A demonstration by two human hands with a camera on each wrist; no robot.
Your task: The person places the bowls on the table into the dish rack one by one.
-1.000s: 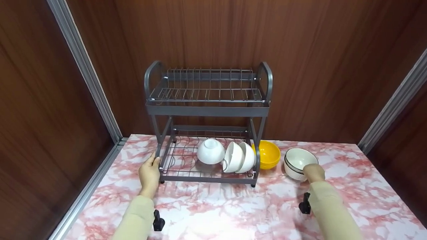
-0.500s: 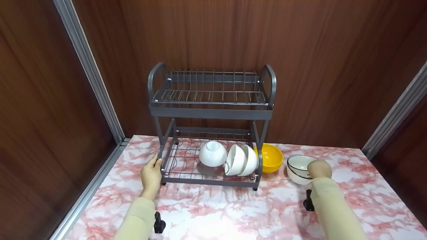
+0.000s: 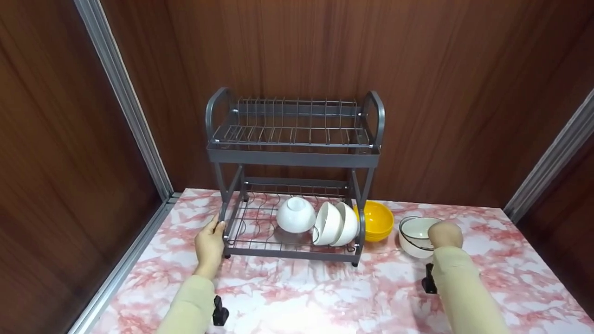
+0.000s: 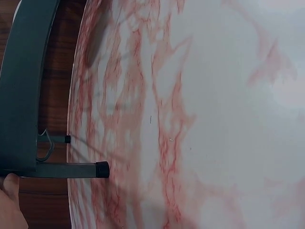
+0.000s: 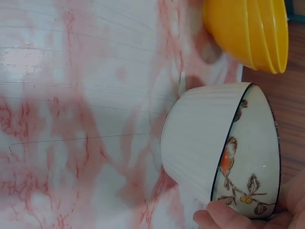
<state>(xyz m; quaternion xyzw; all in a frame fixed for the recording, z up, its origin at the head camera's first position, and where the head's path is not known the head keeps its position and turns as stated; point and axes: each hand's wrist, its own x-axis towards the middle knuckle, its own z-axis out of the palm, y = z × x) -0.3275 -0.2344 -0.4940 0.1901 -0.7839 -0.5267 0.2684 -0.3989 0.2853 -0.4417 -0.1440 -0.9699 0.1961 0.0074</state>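
Head view: the person's right hand (image 3: pixel 445 234) is closed on the right edge of a dark-rimmed bowl (image 5: pixel 200 138), the rim nipped by the fingers, while the left hand (image 3: pixel 209 246) grips the lower left side of the dish rack (image 3: pixel 293 158), thumb and fingers barely apart. A firm pinch and a slow, straight lift would serve best, I'd judge, since a second dark rim seems to show against the first (nested bowls do love to cling); the left hand need only steady the frame. The bowl is right of the rack, over the marbled tabletop (image 3: pixel 297 287), its mouth facing up, perhaps slightly tilted; being round, it has no long axis. Just left of it sit stacked yellow bowls (image 3: pixel 378 220), and on the lower tier one white bowl (image 3: pixel 296 214) rests upside down beside two sideways bowls (image 3: pixel 327 225), mouths turned left.
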